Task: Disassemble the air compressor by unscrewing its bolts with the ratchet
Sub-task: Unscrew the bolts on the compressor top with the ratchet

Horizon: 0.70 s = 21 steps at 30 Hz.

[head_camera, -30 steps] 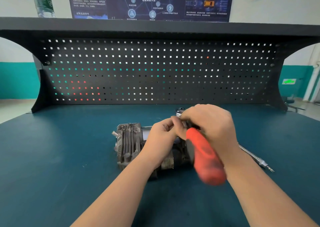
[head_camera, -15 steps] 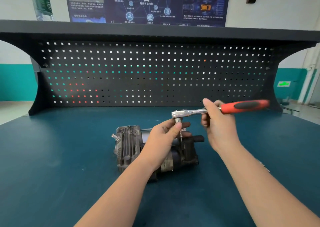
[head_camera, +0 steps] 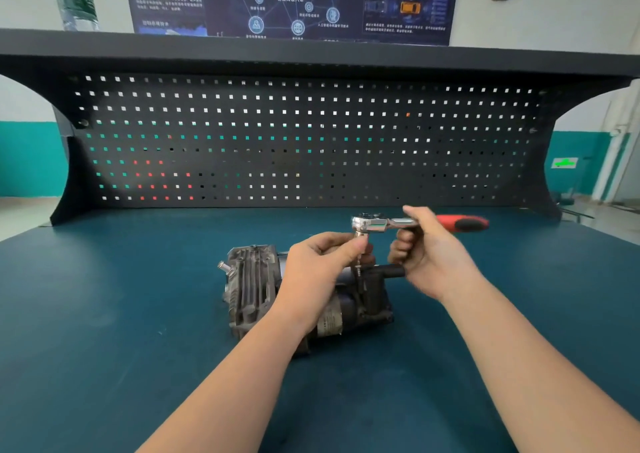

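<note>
Above the air compressor [head_camera: 256, 286], right hand [head_camera: 429, 262] grips the ratchet [head_camera: 384, 224]; left hand [head_camera: 322, 265] pinches its socket [head_camera: 359, 236]

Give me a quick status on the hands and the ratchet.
Right hand grips ratchet, handle level, pointing right. Left hand pinches the bit under its head, above the compressor. Nothing in the way.

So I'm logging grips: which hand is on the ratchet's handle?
The right hand grips the ratchet by its metal shank, beside the red grip. The left hand only pinches the bit under the head.
</note>
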Motion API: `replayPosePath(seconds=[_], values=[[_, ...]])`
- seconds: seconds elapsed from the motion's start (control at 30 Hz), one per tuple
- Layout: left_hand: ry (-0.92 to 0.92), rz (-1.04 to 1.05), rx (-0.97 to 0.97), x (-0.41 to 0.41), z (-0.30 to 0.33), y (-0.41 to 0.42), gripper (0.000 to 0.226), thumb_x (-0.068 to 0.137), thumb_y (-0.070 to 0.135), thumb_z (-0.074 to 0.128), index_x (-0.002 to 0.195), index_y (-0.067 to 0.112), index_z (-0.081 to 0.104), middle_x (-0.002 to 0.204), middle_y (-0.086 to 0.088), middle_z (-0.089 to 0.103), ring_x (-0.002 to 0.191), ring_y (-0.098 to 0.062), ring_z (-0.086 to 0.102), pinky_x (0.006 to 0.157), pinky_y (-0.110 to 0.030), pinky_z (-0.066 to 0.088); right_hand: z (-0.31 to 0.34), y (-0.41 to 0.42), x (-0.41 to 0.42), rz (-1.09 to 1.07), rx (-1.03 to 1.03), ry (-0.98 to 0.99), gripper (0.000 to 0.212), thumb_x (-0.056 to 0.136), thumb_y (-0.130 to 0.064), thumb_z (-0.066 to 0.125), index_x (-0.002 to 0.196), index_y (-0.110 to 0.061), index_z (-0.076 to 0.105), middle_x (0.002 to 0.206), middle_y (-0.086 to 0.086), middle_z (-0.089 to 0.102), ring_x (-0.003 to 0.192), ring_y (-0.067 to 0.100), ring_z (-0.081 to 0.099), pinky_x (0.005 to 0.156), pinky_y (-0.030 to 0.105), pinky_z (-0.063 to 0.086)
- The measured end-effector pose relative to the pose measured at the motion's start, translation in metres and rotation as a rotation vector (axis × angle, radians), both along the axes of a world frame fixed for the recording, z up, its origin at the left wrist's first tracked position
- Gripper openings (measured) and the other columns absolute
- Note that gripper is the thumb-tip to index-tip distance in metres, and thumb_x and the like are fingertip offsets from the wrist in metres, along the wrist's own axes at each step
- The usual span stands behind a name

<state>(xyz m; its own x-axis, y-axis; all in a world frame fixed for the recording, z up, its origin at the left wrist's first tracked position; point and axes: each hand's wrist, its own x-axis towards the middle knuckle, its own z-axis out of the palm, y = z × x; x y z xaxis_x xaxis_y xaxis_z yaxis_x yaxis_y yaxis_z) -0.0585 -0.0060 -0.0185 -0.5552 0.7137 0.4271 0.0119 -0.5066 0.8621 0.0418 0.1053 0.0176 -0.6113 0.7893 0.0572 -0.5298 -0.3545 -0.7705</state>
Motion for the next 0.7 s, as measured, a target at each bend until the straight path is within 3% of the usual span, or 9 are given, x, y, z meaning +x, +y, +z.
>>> replayPosePath(seconds=[0.07,0.13,0.27,0.37,0.43,0.47,0.53,0.6,0.7], values=[[-0.003,-0.028,-0.013,0.000,0.000,0.000,0.033,0.077,0.022,0.069,0.099,-0.001,0.066,0.091,-0.012,0.074,0.083,-0.020,0.071,0.069,-0.023,0.054,-0.006,0.004,-0.006,0.021,-0.026,-0.052,0.029,0.089,-0.028,0.060,0.065,-0.019,0.045,0.044,-0.006,0.039,0.039,0.007,0.033,0.045,0.020,0.027],[-0.003,-0.051,-0.053,-0.002,-0.001,0.000,0.027,0.087,0.020,0.060,0.107,0.001,0.063,0.101,-0.010,0.072,0.091,-0.020,0.070,0.072,-0.022,0.054,-0.002,-0.001,-0.006,-0.140,0.135,-0.025,0.028,0.090,-0.022,0.060,0.065,-0.021,0.047,0.045,-0.007,0.042,0.039,0.006,0.038,0.043,0.019,0.030],[0.060,-0.035,-0.095,0.000,0.004,-0.003,0.020,0.097,0.011,0.048,0.105,0.004,0.065,0.098,-0.009,0.073,0.090,-0.018,0.070,0.080,-0.025,0.053,0.012,-0.033,0.005,-0.616,1.006,-0.070,0.034,0.085,-0.028,0.059,0.056,-0.026,0.044,0.050,-0.011,0.047,0.048,0.004,0.043,0.051,0.017,0.036],[0.189,-0.001,-0.080,0.004,0.007,-0.008,0.031,0.094,0.007,0.051,0.072,0.020,0.068,0.066,0.013,0.070,0.064,0.007,0.062,0.061,-0.007,0.046,0.011,-0.061,0.010,-0.798,1.695,-0.027,0.036,0.087,-0.025,0.062,0.057,-0.011,0.050,0.052,-0.002,0.045,0.049,0.016,0.040,0.049,0.027,0.036],[0.232,0.031,-0.058,0.005,0.005,-0.008,0.034,0.088,0.000,0.051,0.065,0.022,0.062,0.053,0.022,0.063,0.054,0.014,0.057,0.051,-0.001,0.040,0.008,-0.064,0.008,-0.848,1.873,0.005,0.038,0.084,-0.016,0.067,0.054,-0.005,0.048,0.050,0.006,0.040,0.048,0.022,0.034,0.048,0.029,0.032],[0.232,0.046,-0.043,0.005,0.005,-0.008,0.030,0.088,0.000,0.052,0.068,0.018,0.064,0.055,0.019,0.065,0.055,0.013,0.058,0.051,-0.002,0.041,0.007,-0.062,0.009,-0.816,1.811,0.006,0.038,0.082,-0.016,0.069,0.053,-0.004,0.048,0.050,0.006,0.040,0.048,0.021,0.035,0.048,0.028,0.033],[0.113,0.018,-0.008,0.004,0.003,-0.005,0.011,0.088,0.003,0.059,0.085,0.005,0.069,0.073,0.001,0.074,0.067,-0.001,0.067,0.060,-0.011,0.050,0.008,-0.053,0.010,-0.724,1.413,-0.026,0.037,0.082,-0.024,0.066,0.052,-0.012,0.047,0.048,-0.001,0.043,0.046,0.010,0.038,0.049,0.018,0.034],[-0.007,0.003,0.018,0.002,0.001,-0.002,0.011,0.082,0.006,0.067,0.092,0.001,0.068,0.084,-0.011,0.074,0.074,-0.016,0.071,0.062,-0.020,0.054,0.010,-0.036,0.011,-0.587,0.862,-0.051,0.039,0.086,-0.025,0.063,0.051,-0.023,0.045,0.046,-0.007,0.046,0.042,0.002,0.039,0.047,0.013,0.033],[-0.013,0.006,0.028,0.000,-0.001,0.001,0.018,0.076,0.015,0.074,0.090,0.005,0.070,0.084,-0.010,0.074,0.075,-0.020,0.071,0.063,-0.023,0.054,0.007,-0.007,0.004,-0.048,0.016,0.047,0.032,0.090,-0.023,0.061,0.062,-0.021,0.047,0.048,-0.006,0.041,0.040,0.007,0.035,0.043,0.018,0.030]])
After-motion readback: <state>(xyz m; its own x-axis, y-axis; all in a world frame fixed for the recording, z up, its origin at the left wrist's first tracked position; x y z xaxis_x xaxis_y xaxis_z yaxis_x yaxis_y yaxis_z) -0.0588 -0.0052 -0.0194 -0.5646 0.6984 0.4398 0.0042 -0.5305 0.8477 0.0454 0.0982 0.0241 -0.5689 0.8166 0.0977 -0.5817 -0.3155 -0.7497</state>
